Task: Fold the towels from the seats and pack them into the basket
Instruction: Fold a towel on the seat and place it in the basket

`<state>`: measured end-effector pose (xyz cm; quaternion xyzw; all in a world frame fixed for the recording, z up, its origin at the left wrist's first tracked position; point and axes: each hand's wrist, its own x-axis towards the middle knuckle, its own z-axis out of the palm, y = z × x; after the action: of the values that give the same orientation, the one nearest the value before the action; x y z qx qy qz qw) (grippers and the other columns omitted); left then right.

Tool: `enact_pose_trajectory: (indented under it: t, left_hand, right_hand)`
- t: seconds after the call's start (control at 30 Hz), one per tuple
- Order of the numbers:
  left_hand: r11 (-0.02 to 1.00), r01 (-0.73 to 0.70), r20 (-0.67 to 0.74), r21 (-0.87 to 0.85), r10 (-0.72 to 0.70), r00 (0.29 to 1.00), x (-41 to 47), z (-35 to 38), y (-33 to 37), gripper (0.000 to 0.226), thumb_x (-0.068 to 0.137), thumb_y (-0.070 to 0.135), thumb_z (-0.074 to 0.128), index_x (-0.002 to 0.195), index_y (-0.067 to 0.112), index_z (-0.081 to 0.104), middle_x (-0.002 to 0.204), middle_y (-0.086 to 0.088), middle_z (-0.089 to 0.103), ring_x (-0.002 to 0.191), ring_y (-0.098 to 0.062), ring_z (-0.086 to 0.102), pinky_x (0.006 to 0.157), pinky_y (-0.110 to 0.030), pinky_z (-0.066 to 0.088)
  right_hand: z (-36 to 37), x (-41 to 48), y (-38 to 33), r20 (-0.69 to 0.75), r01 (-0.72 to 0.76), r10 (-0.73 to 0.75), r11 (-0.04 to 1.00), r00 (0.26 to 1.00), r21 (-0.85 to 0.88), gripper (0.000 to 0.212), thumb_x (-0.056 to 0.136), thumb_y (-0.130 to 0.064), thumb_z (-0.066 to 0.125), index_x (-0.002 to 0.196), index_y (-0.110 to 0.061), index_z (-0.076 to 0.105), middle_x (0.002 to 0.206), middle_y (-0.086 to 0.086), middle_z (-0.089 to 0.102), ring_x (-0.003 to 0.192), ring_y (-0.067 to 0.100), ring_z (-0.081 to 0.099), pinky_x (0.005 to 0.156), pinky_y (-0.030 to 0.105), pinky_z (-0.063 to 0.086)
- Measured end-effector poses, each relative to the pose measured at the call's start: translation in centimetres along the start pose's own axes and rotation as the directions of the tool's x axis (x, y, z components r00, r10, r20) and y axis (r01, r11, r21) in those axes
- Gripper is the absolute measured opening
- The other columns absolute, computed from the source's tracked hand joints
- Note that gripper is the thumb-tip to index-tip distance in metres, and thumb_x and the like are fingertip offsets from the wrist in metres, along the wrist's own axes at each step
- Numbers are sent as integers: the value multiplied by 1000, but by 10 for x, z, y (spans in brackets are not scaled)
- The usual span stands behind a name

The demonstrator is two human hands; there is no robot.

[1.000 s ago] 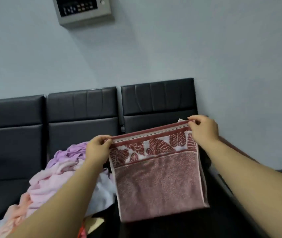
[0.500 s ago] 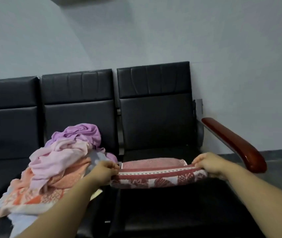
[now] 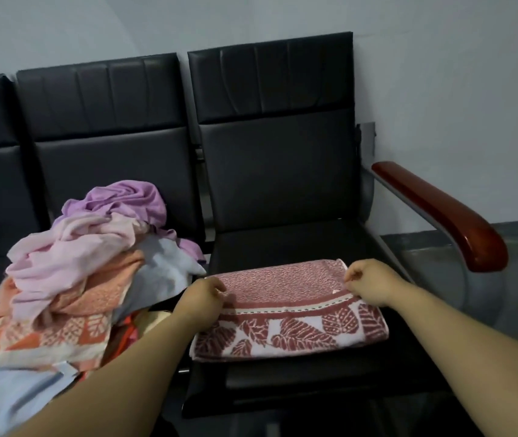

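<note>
A folded red leaf-patterned towel [image 3: 289,310] lay flat on the near part of the right-hand black seat [image 3: 282,241], its white leaf border toward the camera. The person's left hand [image 3: 202,299] gripped the towel's left edge with curled fingers, while the right hand [image 3: 369,283], fingers likewise curled, pinched the fabric near its far right corner. On the neighbouring seat to the left, a loose pile of towels [image 3: 78,272] in purple, pink, orange and pale blue sat unfolded. A glossy red-brown armrest [image 3: 440,212] stood at the right.
</note>
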<state>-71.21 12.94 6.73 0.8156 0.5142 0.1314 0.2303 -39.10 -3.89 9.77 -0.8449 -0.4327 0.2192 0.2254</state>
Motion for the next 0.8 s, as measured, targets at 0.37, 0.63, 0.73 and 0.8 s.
enact_pose_trajectory:
  t: [0.37, 0.63, 0.73, 0.8]
  left_hand:
    - [912, -302, 319, 278, 209, 925, 33, 30, 42, 42, 97, 65, 44, 131, 42, 55, 114, 6, 49, 108, -19, 56, 94, -35, 46]
    - [854, -375, 200, 361, 321, 925, 37, 54, 29, 56, 94, 70, 41, 144, 44, 37, 117, 3, 46, 112, -20, 50, 98, -39, 45]
    - [842, -389, 184, 373, 344, 921, 40, 58, 25, 59, 94, 71, 35, 147, 46, 35, 116, 3, 43, 111, -19, 48, 99, -37, 43]
    - [832, -396, 183, 389, 352, 918, 39, 60, 22, 64, 91, 75, 27, 148, 46, 35, 114, 4, 43, 109, -18, 48, 98, -38, 43]
  right_hand:
    - [13, 38, -8, 211, 85, -72, 995, 975, -54, 10, 91, -27, 76, 94, -35, 78, 98, -15, 73, 89, 4, 68, 85, 29, 57]
    - [10, 55, 12, 186, -135, 121, 989, 975, 65, 36, 82, -33, 85, 113, -31, 68, 110, -4, 67, 98, 17, 68, 86, 35, 58]
    - [17, 62, 10, 113, -146, 120, 955, 986, 257, 29, 85, -16, 83, 109, -27, 73, 109, -2, 67, 98, 17, 68, 83, 31, 55]
    - [22, 66, 11, 91, -199, 178, 865, 980, 460, 21, 86, -7, 81, 100, -21, 77, 102, 5, 74, 92, 21, 73, 79, 34, 59]
